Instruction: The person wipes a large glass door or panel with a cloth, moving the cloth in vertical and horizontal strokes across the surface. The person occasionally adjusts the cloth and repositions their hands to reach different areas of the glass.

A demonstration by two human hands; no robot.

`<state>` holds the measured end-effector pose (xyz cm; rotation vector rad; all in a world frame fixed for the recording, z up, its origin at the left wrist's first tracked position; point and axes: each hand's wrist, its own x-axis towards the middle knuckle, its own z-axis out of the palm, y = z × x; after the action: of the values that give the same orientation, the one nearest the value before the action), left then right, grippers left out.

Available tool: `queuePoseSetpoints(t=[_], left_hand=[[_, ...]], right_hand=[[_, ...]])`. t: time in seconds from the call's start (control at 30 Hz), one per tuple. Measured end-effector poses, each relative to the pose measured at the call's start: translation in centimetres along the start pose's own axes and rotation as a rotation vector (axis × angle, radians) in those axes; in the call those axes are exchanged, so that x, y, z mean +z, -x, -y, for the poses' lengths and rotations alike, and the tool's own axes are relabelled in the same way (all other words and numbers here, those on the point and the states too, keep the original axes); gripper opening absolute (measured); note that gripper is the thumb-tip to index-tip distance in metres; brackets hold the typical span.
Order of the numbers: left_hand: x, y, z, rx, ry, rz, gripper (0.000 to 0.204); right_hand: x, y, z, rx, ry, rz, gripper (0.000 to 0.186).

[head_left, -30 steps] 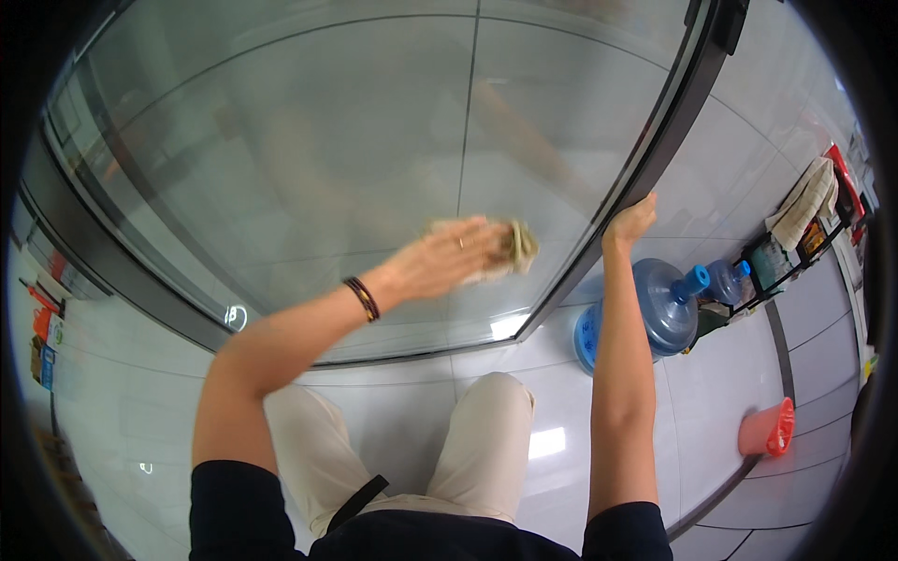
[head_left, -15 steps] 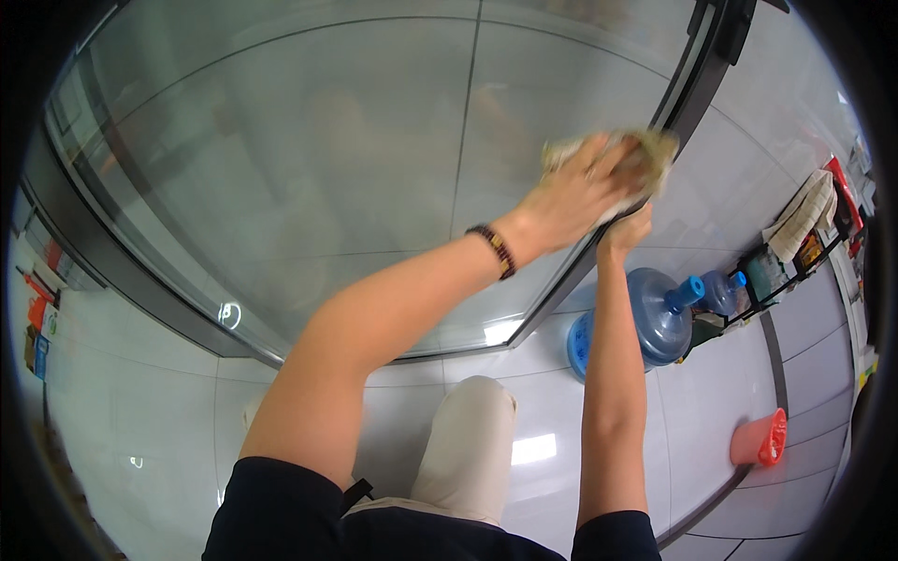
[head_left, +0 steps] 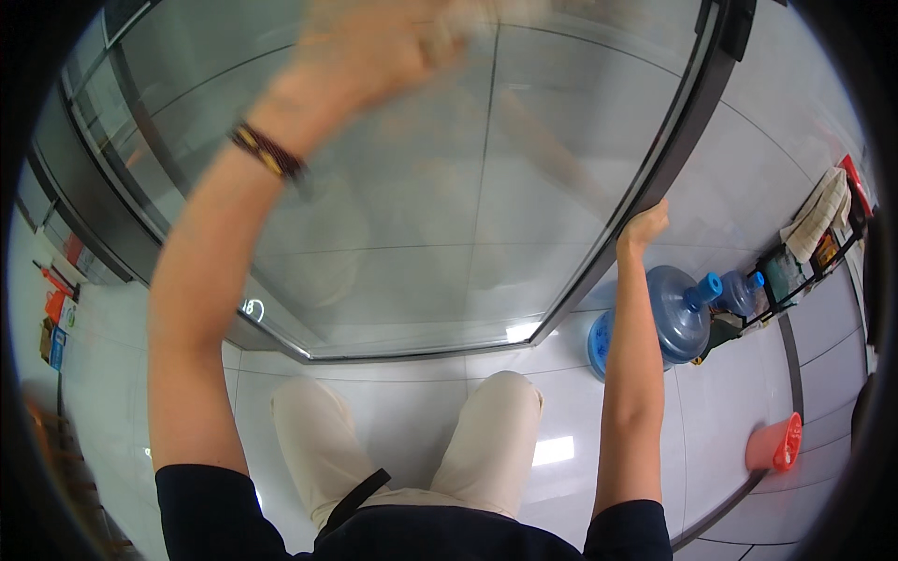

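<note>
A large glass door [head_left: 393,206] with a dark grey frame stands tilted before me. My left hand [head_left: 374,47], wearing a beaded bracelet [head_left: 267,150], is raised to the upper part of the pane. Motion smears its fingers and the pale cloth [head_left: 472,17] under them. My right hand [head_left: 644,227] is wrapped round the door's right frame edge [head_left: 669,164], low on that side; part of its fingers is hidden behind the frame.
Right of my right forearm stand blue water jugs [head_left: 678,313]. A rack with a hanging striped cloth [head_left: 818,215] is beyond them. A red bin [head_left: 774,443] sits on the floor at right. Small boxes [head_left: 54,341] lie at far left.
My left hand has swept from the right frame edge up and left across the glass with the cloth. The right hand keeps its hold on the frame. The view has shifted slightly.
</note>
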<state>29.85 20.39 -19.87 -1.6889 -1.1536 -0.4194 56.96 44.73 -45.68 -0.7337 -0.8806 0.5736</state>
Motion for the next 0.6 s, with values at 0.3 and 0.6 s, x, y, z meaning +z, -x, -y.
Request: queuePoseSetpoints(t=[0.3, 0.6], left_hand=[[0.9, 4.9, -2.7, -0.119, -0.097, -0.039, 0.048], [9.1, 29.5, -12.3, 0.453, -0.150, 0.455, 0.047]], right_hand=[[-0.3, -0.3, -0.7, 0.022, 0.015, 0.009, 0.037], [0.0, -0.6, -1.5, 0.038, 0.040, 0.022, 0.039]])
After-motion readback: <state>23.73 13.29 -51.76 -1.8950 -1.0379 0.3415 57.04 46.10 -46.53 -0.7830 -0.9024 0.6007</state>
